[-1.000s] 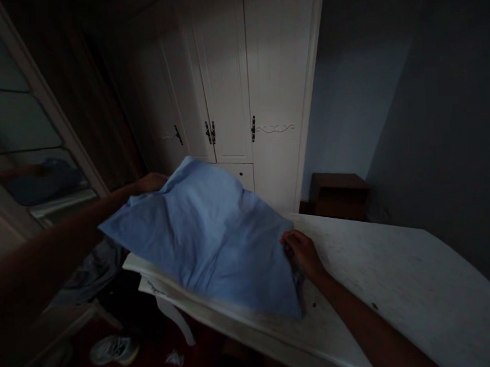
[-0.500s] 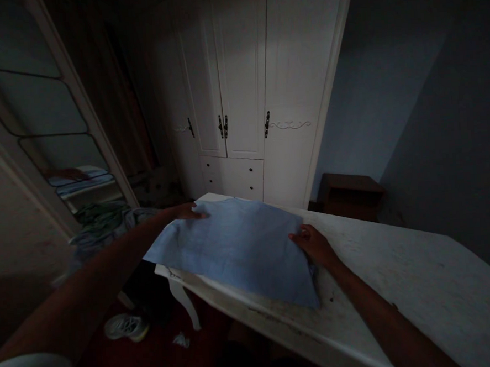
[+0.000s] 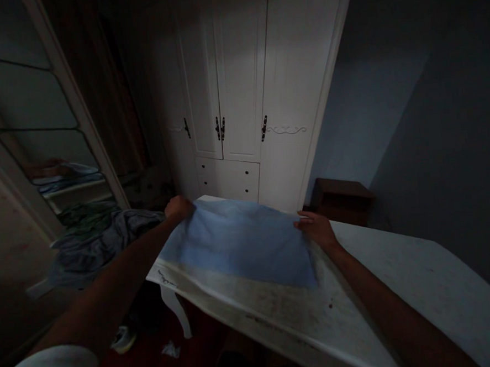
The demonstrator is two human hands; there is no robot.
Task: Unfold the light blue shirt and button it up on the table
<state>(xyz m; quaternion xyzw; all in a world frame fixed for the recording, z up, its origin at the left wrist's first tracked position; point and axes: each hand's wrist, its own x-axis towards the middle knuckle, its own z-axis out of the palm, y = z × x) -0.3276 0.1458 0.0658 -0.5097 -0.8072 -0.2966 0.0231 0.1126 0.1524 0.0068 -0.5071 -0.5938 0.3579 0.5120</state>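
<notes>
A light blue piece of fabric, perhaps a folded garment, lies partly raised on the white table. Its far left corner is gripped by my left hand, which is closed into a fist. At the far right corner, the thumb and fingers of my right hand pinch the cloth. The near edge of the fabric trails on the tabletop and is slightly blurred.
Crumpled clothes are heaped left of the table, under a mirror. Behind stands a white wardrobe; a brown cabinet sits at the back right. A shoe rests on the red floor.
The fabric has been lifted at its far edge and shifted away from the table's front edge. My left hand has closed on its corner; my right hand has moved up to the other.
</notes>
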